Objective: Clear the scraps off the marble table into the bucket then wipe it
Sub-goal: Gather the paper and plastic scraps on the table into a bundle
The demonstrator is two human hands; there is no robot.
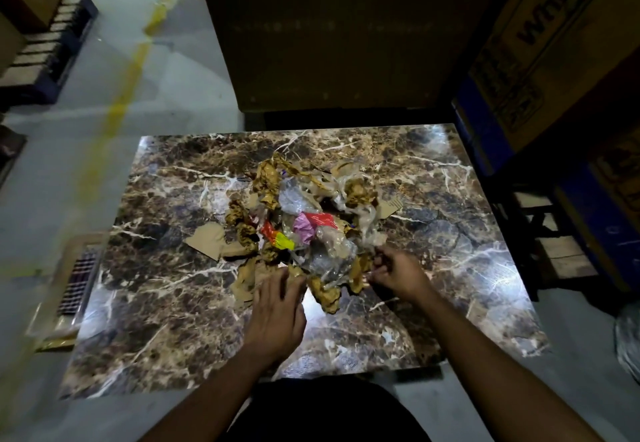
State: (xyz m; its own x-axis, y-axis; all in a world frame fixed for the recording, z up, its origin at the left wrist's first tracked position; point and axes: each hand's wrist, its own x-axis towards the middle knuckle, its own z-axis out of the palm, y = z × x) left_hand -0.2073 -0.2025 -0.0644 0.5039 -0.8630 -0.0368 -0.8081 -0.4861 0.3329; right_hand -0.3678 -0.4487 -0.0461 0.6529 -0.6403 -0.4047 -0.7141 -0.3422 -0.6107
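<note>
A heap of scraps lies on the middle of the brown marble table: crumpled brown paper, clear plastic film, cardboard bits and red, pink and yellow wrappers. My left hand lies with fingers stretched forward, its fingertips touching the near edge of the heap. My right hand is at the heap's near right side with fingers curled round plastic film and brown paper. No bucket is in view.
Large cardboard boxes stand behind and to the right of the table. A wooden pallet sits at the right. A flat tray with a dark grid lies on the floor at the left. The grey floor carries a yellow line.
</note>
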